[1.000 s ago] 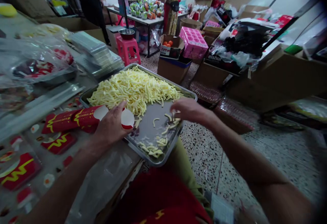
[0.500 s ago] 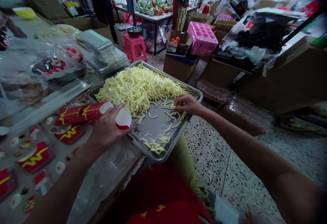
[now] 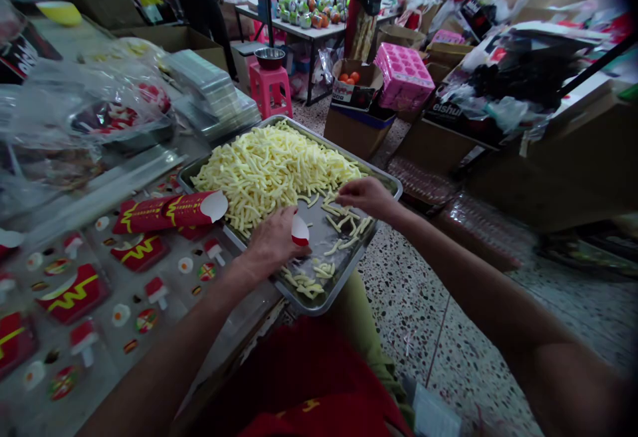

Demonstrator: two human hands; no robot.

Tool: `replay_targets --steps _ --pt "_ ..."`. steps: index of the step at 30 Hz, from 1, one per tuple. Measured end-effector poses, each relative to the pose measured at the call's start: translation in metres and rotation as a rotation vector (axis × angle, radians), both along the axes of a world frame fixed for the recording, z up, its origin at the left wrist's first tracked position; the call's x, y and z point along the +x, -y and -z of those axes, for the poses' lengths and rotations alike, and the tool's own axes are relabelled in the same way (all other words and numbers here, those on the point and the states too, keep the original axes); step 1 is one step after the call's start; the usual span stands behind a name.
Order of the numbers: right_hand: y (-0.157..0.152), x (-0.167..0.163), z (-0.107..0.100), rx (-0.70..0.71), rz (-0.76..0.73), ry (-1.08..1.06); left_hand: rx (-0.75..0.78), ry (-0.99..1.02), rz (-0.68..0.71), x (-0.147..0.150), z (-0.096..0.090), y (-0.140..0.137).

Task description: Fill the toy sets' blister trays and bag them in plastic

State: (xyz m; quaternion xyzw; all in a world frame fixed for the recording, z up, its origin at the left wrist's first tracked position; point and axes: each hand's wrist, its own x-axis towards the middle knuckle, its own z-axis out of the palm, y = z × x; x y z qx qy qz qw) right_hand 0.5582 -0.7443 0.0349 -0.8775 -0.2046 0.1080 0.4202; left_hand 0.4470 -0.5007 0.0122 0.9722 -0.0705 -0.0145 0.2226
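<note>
My left hand (image 3: 275, 241) is wrapped round a small red fry carton (image 3: 300, 230) with a white inside, held above the near left part of a metal tray (image 3: 329, 299). A large heap of pale yellow french fries (image 3: 272, 168) fills the tray's far side, and loose ones lie on its bare middle and near corner. Over the tray's right side, my right hand (image 3: 366, 196) pinches at fries with its fingertips; how many it has is hidden. A stack of red cartons with yellow print (image 3: 169, 211) lies left of the tray.
Printed plastic packs (image 3: 74, 294) cover the table at left, with clear plastic boxes (image 3: 212, 88) behind. A metal bowl (image 3: 270, 57) sits on a pink stool (image 3: 270, 88). Cardboard boxes (image 3: 356, 128) and a pink moulded pack (image 3: 403, 75) stand at right. Two people stand at the back.
My left hand has moved right, from beside the carton stack to over the tray, carrying one carton. My right hand stays at the loose fries. The view has shifted slightly.
</note>
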Motion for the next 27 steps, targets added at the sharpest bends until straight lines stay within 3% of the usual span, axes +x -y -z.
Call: replay_targets --steps 4,6,8,10,13,16,18,21,23,25,27 --pt "0.005 0.006 0.003 0.278 0.106 -0.358 -0.020 -0.011 -0.040 -0.008 -0.001 -0.016" --pt "0.000 -0.006 0.011 0.255 0.130 -0.360 -0.045 0.000 -0.036 -0.010 -0.003 -0.018" --pt "-0.009 -0.023 0.020 0.072 0.155 -0.189 -0.055 0.011 -0.035 -0.012 -0.004 -0.015" --pt "-0.019 -0.040 0.026 -0.200 0.149 0.045 -0.045 0.021 -0.033 -0.013 -0.004 -0.012" --pt "-0.035 -0.054 0.027 -0.551 0.056 0.218 0.031 0.016 -0.018 -0.016 -0.005 -0.007" --pt "-0.046 -0.053 0.025 -0.659 -0.055 0.257 0.154 -0.011 0.016 -0.020 -0.009 -0.007" --pt "-0.051 -0.047 0.024 -0.563 -0.038 0.219 0.227 -0.037 0.012 -0.022 -0.013 -0.007" --pt "-0.062 -0.041 0.023 -0.180 0.107 0.047 0.258 -0.105 -0.016 -0.022 -0.018 -0.003" --pt "-0.073 -0.047 0.024 0.040 0.148 -0.015 0.202 -0.135 -0.059 -0.019 -0.016 0.002" --pt "-0.085 -0.060 0.026 0.062 0.142 0.020 0.122 -0.122 -0.136 -0.016 -0.010 0.008" --pt "-0.095 -0.076 0.027 -0.052 0.104 0.089 0.075 -0.074 -0.177 -0.015 -0.002 0.011"
